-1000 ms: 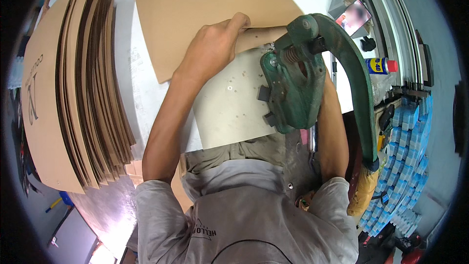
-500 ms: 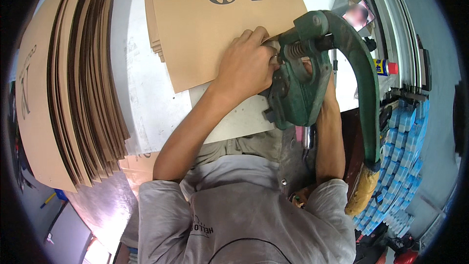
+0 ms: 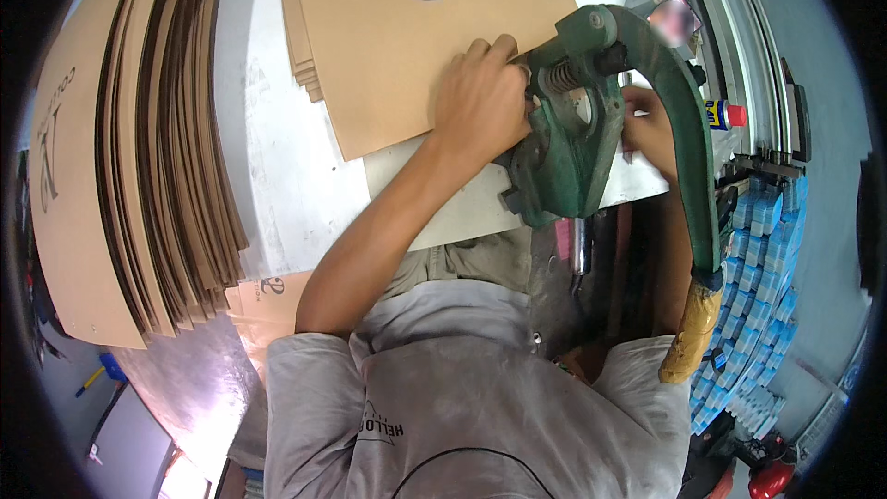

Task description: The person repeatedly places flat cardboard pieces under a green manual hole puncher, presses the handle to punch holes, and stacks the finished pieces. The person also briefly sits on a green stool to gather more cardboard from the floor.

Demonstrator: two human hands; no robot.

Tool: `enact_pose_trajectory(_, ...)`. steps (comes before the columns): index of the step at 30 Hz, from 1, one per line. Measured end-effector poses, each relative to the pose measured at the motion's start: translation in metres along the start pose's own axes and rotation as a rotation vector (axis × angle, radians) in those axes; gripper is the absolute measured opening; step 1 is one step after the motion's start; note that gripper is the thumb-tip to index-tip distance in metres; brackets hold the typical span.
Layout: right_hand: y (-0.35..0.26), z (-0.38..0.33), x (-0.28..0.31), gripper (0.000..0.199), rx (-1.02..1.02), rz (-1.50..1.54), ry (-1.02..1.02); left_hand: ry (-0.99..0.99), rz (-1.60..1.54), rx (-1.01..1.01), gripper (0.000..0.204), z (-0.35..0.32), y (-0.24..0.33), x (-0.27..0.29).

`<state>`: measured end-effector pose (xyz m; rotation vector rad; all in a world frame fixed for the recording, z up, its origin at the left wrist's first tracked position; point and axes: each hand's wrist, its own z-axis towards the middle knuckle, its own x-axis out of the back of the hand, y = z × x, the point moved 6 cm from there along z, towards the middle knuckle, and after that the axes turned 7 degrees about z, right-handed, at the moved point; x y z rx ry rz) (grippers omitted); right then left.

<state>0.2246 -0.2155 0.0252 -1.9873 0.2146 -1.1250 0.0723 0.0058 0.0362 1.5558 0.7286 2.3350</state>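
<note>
While the head camera looks down over the person's grey shirt, the left hand (image 3: 480,102) lies palm down on the near corner of a brown card sheet (image 3: 416,37), its fingers (image 3: 494,51) curled over the sheet's edge right against the green press (image 3: 564,148). That hand is closed lightly on the card, pressing it flat on the white counter (image 3: 296,176). The sheet tops a small stack of like sheets and bears a dark printed mark at its far end. The right hand (image 3: 647,129) shows only in part behind the press, its fingers bent near the machine's head; whether they hold anything cannot be told. A long green lever (image 3: 688,148) arches from the press toward the person and ends in a yellow taped grip (image 3: 688,342). At the left, a thick pile of brown card sheets (image 3: 139,157) stands fanned on edge. Blue and white small boxes (image 3: 758,296) are stacked at the right, well apart from the hands.
</note>
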Motion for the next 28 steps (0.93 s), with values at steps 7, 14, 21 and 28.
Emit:
enact_pose_trajectory(7, -0.159, -0.157, -0.011, 0.066, 0.603, -0.646, -0.030, 0.007, 0.017, 0.004, 0.026, -0.008, -0.003, 0.002)
enact_pose_trajectory(14, -0.183, -0.146, 0.027, 0.072, 0.846, 0.024, 0.091, -0.066, 0.073, -0.101, 0.021, -0.015, -0.008, 0.007)
enact_pose_trajectory(21, -0.003, -0.035, 0.003, 0.022, 0.226, -0.022, 0.166, 0.037, 0.246, -0.196, 0.025, -0.017, -0.006, 0.004)
enact_pose_trajectory(28, 0.083, -0.011, -0.027, 0.016, 0.112, -0.030, 0.208, -0.076, 0.502, -0.174, 0.047, -0.040, -0.034, 0.037)
